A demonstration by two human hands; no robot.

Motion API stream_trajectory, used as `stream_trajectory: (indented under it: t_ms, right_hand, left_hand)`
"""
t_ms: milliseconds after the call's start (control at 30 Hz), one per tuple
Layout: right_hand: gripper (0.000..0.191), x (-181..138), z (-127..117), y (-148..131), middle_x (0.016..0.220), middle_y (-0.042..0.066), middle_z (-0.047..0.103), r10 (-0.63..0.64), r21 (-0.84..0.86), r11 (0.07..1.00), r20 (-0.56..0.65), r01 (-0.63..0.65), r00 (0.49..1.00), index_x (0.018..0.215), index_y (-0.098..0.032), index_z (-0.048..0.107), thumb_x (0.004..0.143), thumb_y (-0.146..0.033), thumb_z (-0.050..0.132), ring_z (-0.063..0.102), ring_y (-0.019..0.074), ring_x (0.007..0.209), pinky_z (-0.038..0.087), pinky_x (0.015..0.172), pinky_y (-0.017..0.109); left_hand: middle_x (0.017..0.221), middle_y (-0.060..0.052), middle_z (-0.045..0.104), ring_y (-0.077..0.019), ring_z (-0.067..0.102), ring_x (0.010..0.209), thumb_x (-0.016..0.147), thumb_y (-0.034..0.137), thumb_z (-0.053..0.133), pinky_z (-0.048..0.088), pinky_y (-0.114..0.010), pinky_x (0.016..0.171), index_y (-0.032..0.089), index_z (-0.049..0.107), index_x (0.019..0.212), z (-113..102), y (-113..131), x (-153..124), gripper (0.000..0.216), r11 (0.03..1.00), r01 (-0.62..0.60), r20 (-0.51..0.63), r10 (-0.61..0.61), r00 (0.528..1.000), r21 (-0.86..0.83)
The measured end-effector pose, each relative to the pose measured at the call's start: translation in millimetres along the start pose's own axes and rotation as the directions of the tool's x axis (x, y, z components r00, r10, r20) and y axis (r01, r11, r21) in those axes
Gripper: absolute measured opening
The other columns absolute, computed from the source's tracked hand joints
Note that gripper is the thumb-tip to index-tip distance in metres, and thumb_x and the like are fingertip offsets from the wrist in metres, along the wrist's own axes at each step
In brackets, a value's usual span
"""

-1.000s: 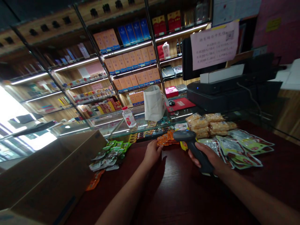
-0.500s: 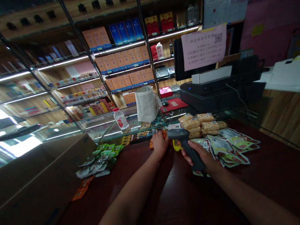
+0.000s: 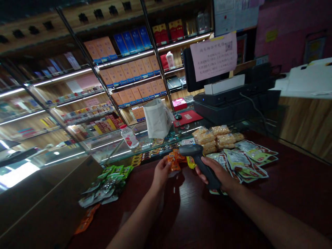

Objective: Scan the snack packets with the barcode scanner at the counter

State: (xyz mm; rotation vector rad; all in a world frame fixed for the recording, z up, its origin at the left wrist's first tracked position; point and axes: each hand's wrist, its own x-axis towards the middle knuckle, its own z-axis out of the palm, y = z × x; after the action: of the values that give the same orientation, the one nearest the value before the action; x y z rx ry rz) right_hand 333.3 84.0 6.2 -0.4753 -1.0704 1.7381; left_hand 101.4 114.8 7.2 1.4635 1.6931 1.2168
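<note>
My left hand (image 3: 162,170) pinches a small orange snack packet (image 3: 173,163) just above the dark red tabletop (image 3: 178,214). More orange packets (image 3: 181,157) lie right behind it. In my right hand (image 3: 216,173) is a dark grey barcode scanner (image 3: 204,167), its fingers wrapped round the handle and its head pointing left toward the orange packet. A yellow packet (image 3: 191,162) sits below the scanner's head. Close to my right hand lie green-and-silver snack pouches (image 3: 237,164), with clear bags of tan snacks (image 3: 207,138) stacked behind them.
An open cardboard box (image 3: 49,197) stands at the left, beside green packets (image 3: 111,181) and one orange packet (image 3: 86,219). On the glass counter are a red-capped bottle (image 3: 129,137) and a white bag (image 3: 157,119). A monitor with a pink notice (image 3: 214,57) stands at the back right.
My left hand has drawn back from the pile and now holds an orange packet up in view. The scanner stays in my right hand. The whole view has shifted slightly.
</note>
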Motion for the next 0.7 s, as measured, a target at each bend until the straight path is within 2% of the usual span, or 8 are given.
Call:
stream_trajectory:
  t_ms: [67,100,167,267,400,533,700]
  right_hand:
    - [0.037,-1,2,1,0.067,0.002,0.067,0.009,0.006,1.000,0.013,-0.009,1.000,0.085,-0.015,0.066,0.087,-0.053,0.063,0.053,0.0089,0.043,0.043,0.037,0.018]
    - [0.036,-2,2,2,0.067,0.002,0.067,0.017,0.008,1.000,0.021,-0.018,1.000,0.088,-0.015,0.066,0.087,-0.052,0.063,0.053,0.0089,0.042,0.042,0.036,0.018]
    - [0.036,-4,4,6,0.067,0.002,0.068,0.040,0.009,0.999,0.036,-0.040,0.999,0.096,-0.015,0.067,0.087,-0.051,0.064,0.053,0.0087,0.042,0.042,0.036,0.017]
    - [0.040,-5,5,12,0.067,0.002,0.068,0.076,0.002,0.997,0.049,-0.076,0.996,0.102,-0.014,0.067,0.086,-0.051,0.065,0.055,0.0089,0.042,0.042,0.035,0.016]
    - [0.043,-5,7,16,0.067,0.002,0.068,0.101,-0.025,0.995,0.049,-0.100,0.994,0.102,-0.013,0.068,0.084,-0.052,0.067,0.054,0.0085,0.041,0.042,0.034,0.016]
    - [0.045,-6,9,13,0.067,0.002,0.068,0.111,-0.059,0.992,0.036,-0.109,0.993,0.104,-0.013,0.068,0.084,-0.053,0.066,0.055,0.0089,0.042,0.042,0.035,0.017]
    - [0.044,-11,10,13,0.069,0.002,0.067,0.129,-0.083,0.989,0.024,-0.126,0.991,0.108,-0.013,0.067,0.086,-0.051,0.065,0.055,0.0092,0.044,0.042,0.037,0.017]
  left_hand:
    - [0.085,-0.009,0.074,-0.0201,0.068,0.070,0.068,0.045,0.074,0.053,-0.032,0.067,0.014,0.066,0.098,-23,-16,-26,0.044,0.964,0.104,0.083,-0.086,0.993,-0.246]
    - [0.081,-0.008,0.073,-0.0195,0.067,0.066,0.066,0.047,0.075,0.052,-0.031,0.064,0.014,0.066,0.095,-34,-23,-38,0.045,0.950,0.156,0.106,-0.131,0.986,-0.269]
    - [0.074,-0.005,0.071,-0.0182,0.063,0.061,0.063,0.048,0.075,0.049,-0.029,0.059,0.015,0.066,0.087,-53,-32,-57,0.041,0.964,0.180,0.099,-0.163,0.982,-0.198]
    - [0.073,-0.003,0.069,-0.0180,0.062,0.065,0.065,0.046,0.071,0.047,-0.028,0.060,0.017,0.067,0.080,-70,-35,-69,0.033,0.992,0.128,0.078,-0.128,0.989,0.001]
    - [0.068,0.000,0.064,-0.0156,0.057,0.062,0.064,0.044,0.070,0.044,-0.026,0.060,0.017,0.067,0.082,-72,-36,-67,0.032,0.989,0.136,0.103,-0.142,0.985,0.062]
    - [0.063,0.002,0.057,-0.0142,0.052,0.059,0.062,0.045,0.073,0.040,-0.025,0.059,0.016,0.068,0.082,-68,-39,-66,0.035,0.992,0.081,0.142,-0.094,0.985,0.096]
    - [0.069,0.001,0.059,-0.0156,0.052,0.062,0.066,0.050,0.074,0.036,-0.025,0.058,0.019,0.068,0.081,-60,-38,-73,0.035,0.951,0.020,0.114,-0.058,0.992,0.308]
